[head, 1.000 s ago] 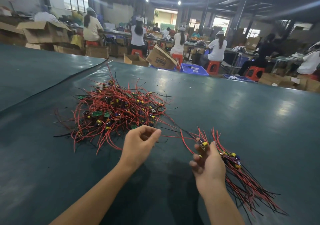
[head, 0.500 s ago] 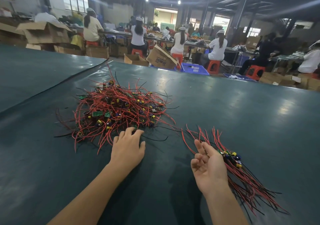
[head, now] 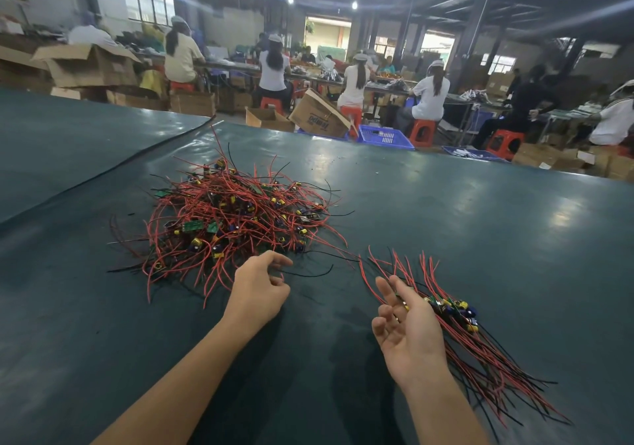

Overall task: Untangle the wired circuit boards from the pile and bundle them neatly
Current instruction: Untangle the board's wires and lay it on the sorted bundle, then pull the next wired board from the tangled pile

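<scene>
At the table's (head: pixel 446 204) near edge, the right hand (head: pixel 408 334) lay palm up, fingers (head: pixel 386 288) loose and spread, holding nothing. It was just beside the sorted bundle of wired circuit boards (head: pixel 480 338), probably waiting for the next one. The left hand (head: pixel 257 290) curled at the tangled pile's (head: pixel 233 218) near fringe, by a loose black wire (head: pixel 308 274); whether it pinched the wire could not be told. The dark green cover shone under lamps. Past the far edge were cardboard boxes (head: pixel 319 118), a blue crate (head: pixel 384 137) and seated workers (head: pixel 429 96).
</scene>
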Tool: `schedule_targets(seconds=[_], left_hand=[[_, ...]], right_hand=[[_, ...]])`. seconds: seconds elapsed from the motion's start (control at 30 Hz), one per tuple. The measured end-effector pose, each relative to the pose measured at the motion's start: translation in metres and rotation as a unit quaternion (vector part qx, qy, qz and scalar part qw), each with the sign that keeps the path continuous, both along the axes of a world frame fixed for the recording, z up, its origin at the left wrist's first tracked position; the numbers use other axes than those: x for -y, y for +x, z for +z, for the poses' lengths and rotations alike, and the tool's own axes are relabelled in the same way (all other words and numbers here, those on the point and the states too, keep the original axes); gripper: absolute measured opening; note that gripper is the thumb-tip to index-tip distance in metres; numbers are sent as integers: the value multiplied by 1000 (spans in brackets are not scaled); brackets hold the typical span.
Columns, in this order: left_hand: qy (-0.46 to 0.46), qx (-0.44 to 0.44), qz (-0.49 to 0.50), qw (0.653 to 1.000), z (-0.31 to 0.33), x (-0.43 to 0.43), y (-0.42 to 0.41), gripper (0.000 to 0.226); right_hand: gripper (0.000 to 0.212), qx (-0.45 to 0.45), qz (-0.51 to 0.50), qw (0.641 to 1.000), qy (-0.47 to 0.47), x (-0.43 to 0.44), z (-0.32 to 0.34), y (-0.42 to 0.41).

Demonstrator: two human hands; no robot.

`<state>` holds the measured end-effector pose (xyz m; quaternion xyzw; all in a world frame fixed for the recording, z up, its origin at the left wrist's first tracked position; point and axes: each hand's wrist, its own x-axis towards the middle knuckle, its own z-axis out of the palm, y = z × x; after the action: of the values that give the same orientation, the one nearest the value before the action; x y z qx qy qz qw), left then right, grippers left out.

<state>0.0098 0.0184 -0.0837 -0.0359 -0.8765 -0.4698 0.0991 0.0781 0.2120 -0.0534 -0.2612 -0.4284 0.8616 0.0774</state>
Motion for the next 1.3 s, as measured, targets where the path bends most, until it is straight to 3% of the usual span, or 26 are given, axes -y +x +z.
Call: schedule_targets(seconds=[0.13, 0.33, 0.43, 0.53, 0.63, 0.73, 0.97, 1.1, 1.2, 1.3], left_hand=[[113, 44, 17, 992, 5, 4, -3, 28], [152, 37, -20, 988, 10, -5, 0, 21], [69, -48, -20, 996, 10, -9, 4, 23], [-83, -133, 6, 988, 3, -5, 3, 33], [-252, -17, 20, 967, -4, 1, 0, 52], [-304, -10, 20, 952, -8, 2, -3, 48], [-180, -74, 23, 980, -3, 4, 0, 17], [-117, -162, -28, 979, -1, -11, 9, 13], [-27, -248, -57, 967, 9, -22, 18, 12], [110, -267, -83, 954, 20, -30, 24, 15]], right_hand=[[12, 1, 6, 1000, 5, 1, 0, 0], [11, 4, 9, 1000, 5, 1, 1, 0], [10, 4, 10, 1000, 2, 1, 2, 0], [10, 3, 13, 1000, 2, 0, 2, 1], [10, 2, 20, 1000, 4, 0, 1, 1], [10, 0, 25, 1000, 8, 0, 2, 2], [10, -1, 29, 1000, 8, 1, 2, 3], [9, 0, 27, 1000, 10, 2, 2, 2], [10, 2, 22, 1000, 14, 2, 3, 2], [10, 5, 20, 1000, 23, 2, 3, 1]])
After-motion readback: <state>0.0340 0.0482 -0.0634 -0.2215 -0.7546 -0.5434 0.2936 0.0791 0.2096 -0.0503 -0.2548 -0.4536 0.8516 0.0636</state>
